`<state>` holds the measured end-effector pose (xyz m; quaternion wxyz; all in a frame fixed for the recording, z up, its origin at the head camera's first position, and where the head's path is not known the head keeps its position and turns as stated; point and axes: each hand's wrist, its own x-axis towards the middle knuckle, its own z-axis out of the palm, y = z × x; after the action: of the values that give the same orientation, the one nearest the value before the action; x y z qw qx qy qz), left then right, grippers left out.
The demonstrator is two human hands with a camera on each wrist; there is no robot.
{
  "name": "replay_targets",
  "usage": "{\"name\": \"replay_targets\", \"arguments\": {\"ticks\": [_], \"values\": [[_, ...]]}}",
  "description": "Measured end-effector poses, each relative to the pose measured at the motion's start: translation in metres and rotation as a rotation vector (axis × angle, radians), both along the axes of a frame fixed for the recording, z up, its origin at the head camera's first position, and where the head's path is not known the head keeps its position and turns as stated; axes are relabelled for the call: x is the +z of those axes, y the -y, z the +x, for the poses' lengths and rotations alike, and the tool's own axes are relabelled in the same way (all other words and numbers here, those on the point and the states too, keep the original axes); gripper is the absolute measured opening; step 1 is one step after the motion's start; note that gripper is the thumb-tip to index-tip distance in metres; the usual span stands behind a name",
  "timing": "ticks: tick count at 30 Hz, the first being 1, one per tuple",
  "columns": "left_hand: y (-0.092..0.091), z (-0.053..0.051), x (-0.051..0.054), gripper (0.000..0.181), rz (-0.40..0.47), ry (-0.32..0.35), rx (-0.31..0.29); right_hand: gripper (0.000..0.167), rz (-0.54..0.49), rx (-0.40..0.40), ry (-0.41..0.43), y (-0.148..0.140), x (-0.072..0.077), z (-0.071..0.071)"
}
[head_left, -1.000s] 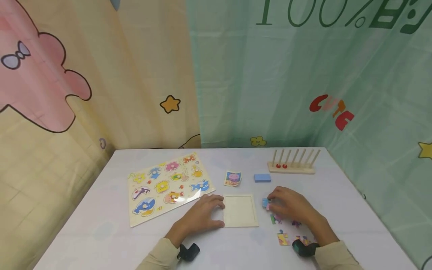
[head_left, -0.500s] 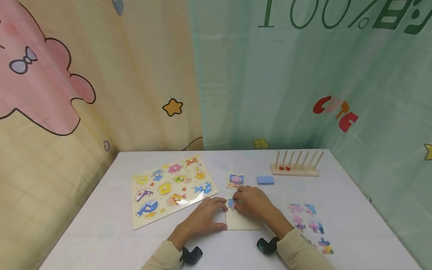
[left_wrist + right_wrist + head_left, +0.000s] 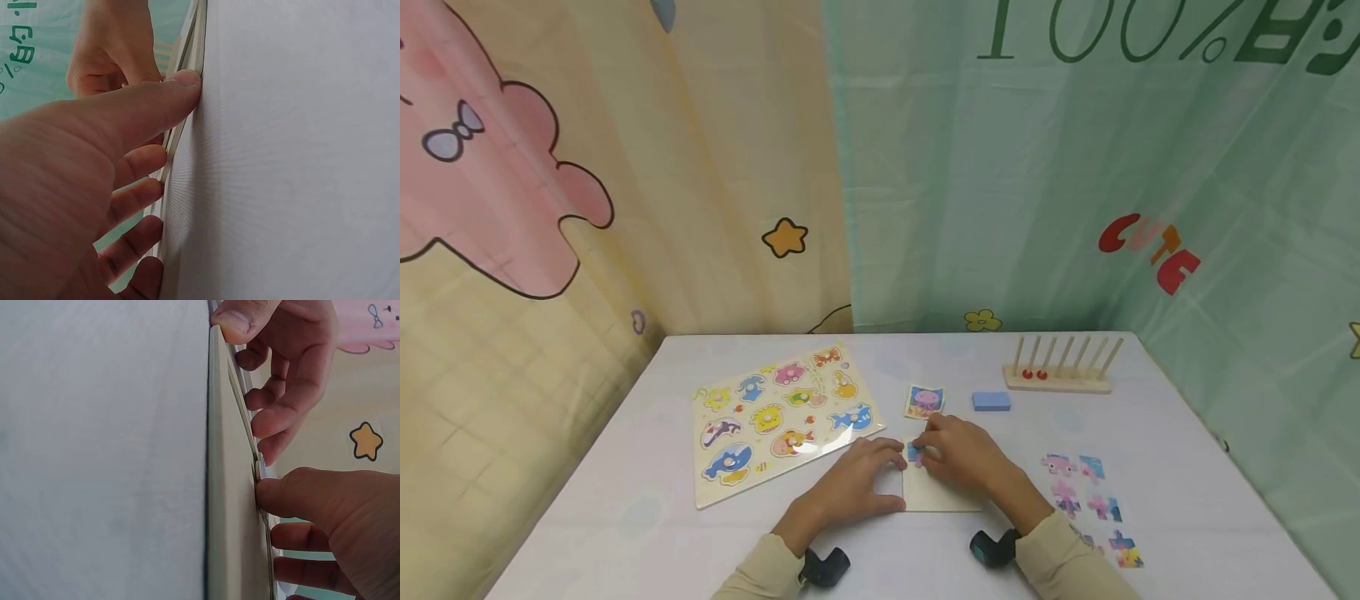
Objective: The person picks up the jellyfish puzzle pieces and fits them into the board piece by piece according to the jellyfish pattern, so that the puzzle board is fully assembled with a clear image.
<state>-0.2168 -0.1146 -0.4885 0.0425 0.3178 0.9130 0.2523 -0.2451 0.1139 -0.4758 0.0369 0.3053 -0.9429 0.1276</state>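
Observation:
A shallow wooden puzzle tray (image 3: 942, 500) lies on the table between the hands in the head view. Along its left edge rests my left hand (image 3: 853, 483), thumb at the near corner and fingers spread farther up, touching the side. My right hand (image 3: 966, 454) reaches over the tray and pinches a blue-and-pink jigsaw piece (image 3: 913, 452) at the far left corner; the fingers partly cover it. In the right wrist view the thumb touches the thin piece (image 3: 261, 461) at the tray's rim. Several loose jigsaw pieces (image 3: 1063, 493) lie right of the tray, some behind the right sleeve.
A picture card (image 3: 924, 402) lies just beyond the tray, with a blue block (image 3: 991, 402) beside it. A wooden peg rack (image 3: 1057, 383) with red beads stands at the back right. Left of the tray lies a large animal puzzle board (image 3: 786, 425).
My right hand has moved left from the loose pieces to the tray, bringing the blue-and-pink jigsaw piece to its far left corner. My left hand has stayed at the tray's edge.

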Motion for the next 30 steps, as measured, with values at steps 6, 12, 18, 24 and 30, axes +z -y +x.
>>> {"name": "replay_targets", "arguments": {"ticks": [6,12,18,24,30], "values": [[-0.001,-0.001,-0.001,0.044,0.000,0.001,0.003,0.020,-0.009,-0.015,0.021,0.000,-0.001,-0.002],[-0.001,-0.001,0.002,0.045,-0.003,0.011,0.002,0.018,-0.036,-0.015,0.028,-0.001,-0.001,-0.001],[0.000,-0.001,0.000,0.044,-0.005,-0.002,-0.004,0.021,-0.047,0.021,-0.001,-0.003,-0.001,0.000],[0.001,0.001,-0.002,0.044,0.009,-0.005,-0.014,0.041,-0.022,0.053,0.069,-0.011,0.003,0.002],[0.001,0.001,-0.001,0.044,0.009,-0.012,-0.010,0.058,-0.095,0.028,0.223,-0.051,0.020,0.007]]}}
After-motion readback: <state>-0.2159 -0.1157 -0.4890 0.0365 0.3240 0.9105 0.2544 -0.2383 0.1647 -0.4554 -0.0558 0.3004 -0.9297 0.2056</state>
